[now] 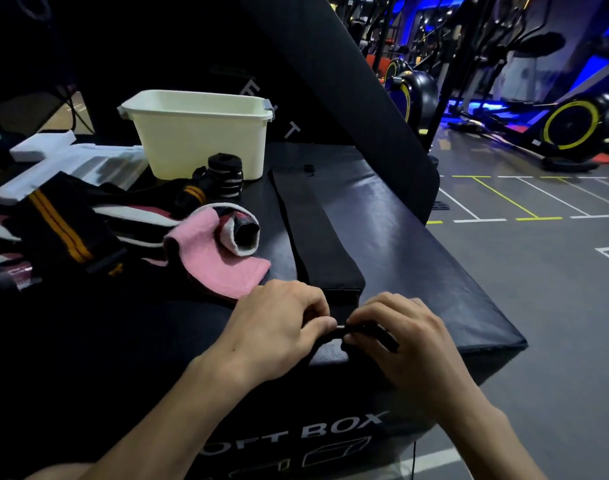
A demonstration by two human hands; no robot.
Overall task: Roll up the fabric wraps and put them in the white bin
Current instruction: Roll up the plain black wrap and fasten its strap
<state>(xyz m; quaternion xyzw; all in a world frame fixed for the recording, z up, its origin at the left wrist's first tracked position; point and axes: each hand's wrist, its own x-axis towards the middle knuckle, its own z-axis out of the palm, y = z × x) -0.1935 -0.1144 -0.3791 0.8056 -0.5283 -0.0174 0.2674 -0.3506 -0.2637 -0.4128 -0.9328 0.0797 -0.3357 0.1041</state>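
rolling has only just begun: left hand [279,327] and right hand [396,337] both pinch the near end of the long black wrap [313,230], stretched away toward the white bin [199,133]. left of it, loose wraps [64,220] lie unrolled; the bin's inside is hidden.

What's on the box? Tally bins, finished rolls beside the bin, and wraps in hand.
White bin: 1
Rolled wraps beside it: 2, grey-striped roll and orange-striped roll
Long black wrap, pinched by left hand and right hand: 1
Total: 4
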